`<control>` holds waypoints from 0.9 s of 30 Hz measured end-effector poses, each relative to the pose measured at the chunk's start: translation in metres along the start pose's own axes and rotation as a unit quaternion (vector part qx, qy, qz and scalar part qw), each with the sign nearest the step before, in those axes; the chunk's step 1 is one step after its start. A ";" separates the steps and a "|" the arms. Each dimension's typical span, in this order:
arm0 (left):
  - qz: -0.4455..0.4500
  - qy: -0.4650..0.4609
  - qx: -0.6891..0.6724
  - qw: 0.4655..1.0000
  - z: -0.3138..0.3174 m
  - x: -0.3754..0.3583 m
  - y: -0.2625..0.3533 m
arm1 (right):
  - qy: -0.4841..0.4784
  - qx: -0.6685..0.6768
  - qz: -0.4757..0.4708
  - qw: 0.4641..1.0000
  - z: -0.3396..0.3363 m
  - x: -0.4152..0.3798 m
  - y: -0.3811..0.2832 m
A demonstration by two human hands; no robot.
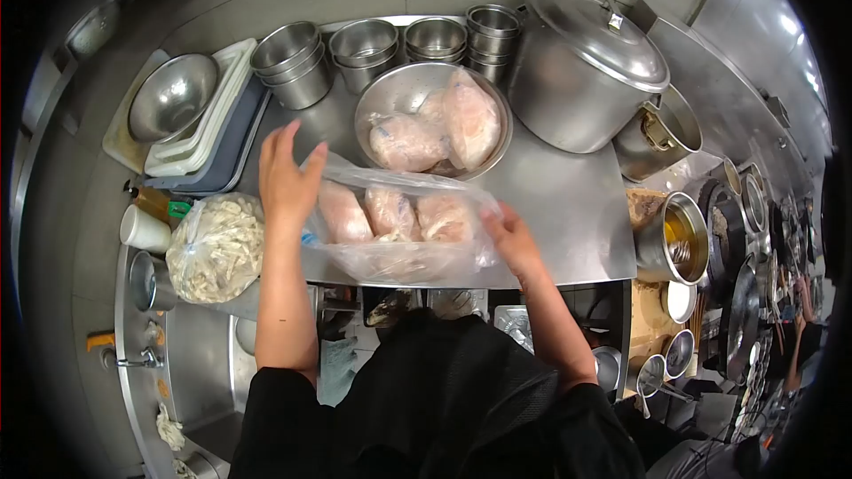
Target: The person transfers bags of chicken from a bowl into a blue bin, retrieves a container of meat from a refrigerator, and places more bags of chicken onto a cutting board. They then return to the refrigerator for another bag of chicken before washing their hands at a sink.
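A large clear plastic bag (pixel 382 262) lies on the steel counter in front of me, its mouth spread wide. Inside it sit several lumps of pale pink raw meat (pixel 390 213), which look wrapped in thin film. My left hand (pixel 288 179) is at the bag's left side, fingers raised and apart from the thumb, holding nothing. At the right end, my right hand (pixel 512 238) has its fingers curled on the bag's edge. Just behind the bag, a steel bowl (pixel 362 111) holds more film-wrapped pink meat (pixel 472 120).
Steel containers (pixel 364 43) stand in stacks along the wall. A big lidded pot (pixel 568 80) occupies the counter's back right. To the left are stacked trays (pixel 209 124) with a bowl (pixel 173 98), and a bag of pale strips (pixel 217 248). A sink (pixel 200 337) is at lower left.
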State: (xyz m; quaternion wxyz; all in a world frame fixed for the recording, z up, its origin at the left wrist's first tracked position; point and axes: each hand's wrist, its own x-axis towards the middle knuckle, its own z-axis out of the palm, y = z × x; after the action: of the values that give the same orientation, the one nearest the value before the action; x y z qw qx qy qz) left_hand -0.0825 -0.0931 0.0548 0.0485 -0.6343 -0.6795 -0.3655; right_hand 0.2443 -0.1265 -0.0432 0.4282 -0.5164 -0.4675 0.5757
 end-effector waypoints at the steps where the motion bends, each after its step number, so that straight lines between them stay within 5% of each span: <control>1: 0.052 0.042 -0.045 0.997 0.005 0.011 0.023 | 0.004 0.000 -0.003 1.000 0.000 -0.001 0.000; 3: 0.002 -0.109 -0.231 0.967 0.036 0.025 0.076 | 0.001 -0.028 -0.035 0.999 -0.002 -0.003 0.005; 5: -0.076 -0.267 -0.248 0.928 0.100 0.045 0.108 | -0.013 -0.014 -0.050 0.999 -0.008 -0.003 0.015; 9: -0.104 -0.348 -0.003 0.932 0.219 0.061 0.162 | -0.043 0.031 -0.095 0.994 -0.016 -0.010 0.034; 13: -0.164 -0.309 0.122 0.929 0.249 0.062 0.190 | -0.037 -0.027 -0.048 0.998 -0.026 -0.019 0.051; 19: -0.173 -0.267 0.018 0.948 0.271 0.081 0.137 | -0.046 -0.071 -0.020 0.996 -0.032 -0.017 0.048; 21: -0.138 -0.218 -0.204 0.945 0.290 0.097 0.090 | -0.033 -0.062 -0.039 0.997 -0.034 -0.013 0.051; 22: -0.137 -0.215 -0.202 0.946 0.279 0.103 0.083 | -0.023 -0.050 -0.052 0.997 -0.033 -0.012 0.051; 24: -0.258 -0.258 -0.353 0.861 0.254 0.109 0.070 | -0.017 -0.054 -0.064 0.996 -0.034 -0.010 0.049; 27: -0.217 -0.264 -0.454 0.823 0.168 0.095 0.074 | -0.007 -0.036 -0.060 0.997 -0.033 -0.004 0.040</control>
State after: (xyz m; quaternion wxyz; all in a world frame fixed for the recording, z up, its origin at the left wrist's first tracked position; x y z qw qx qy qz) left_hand 0.0328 0.0743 0.0148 -0.5070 -0.4931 -0.5433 -0.4522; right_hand 0.2767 -0.1354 -0.0823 0.4396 -0.4981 -0.5216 0.5353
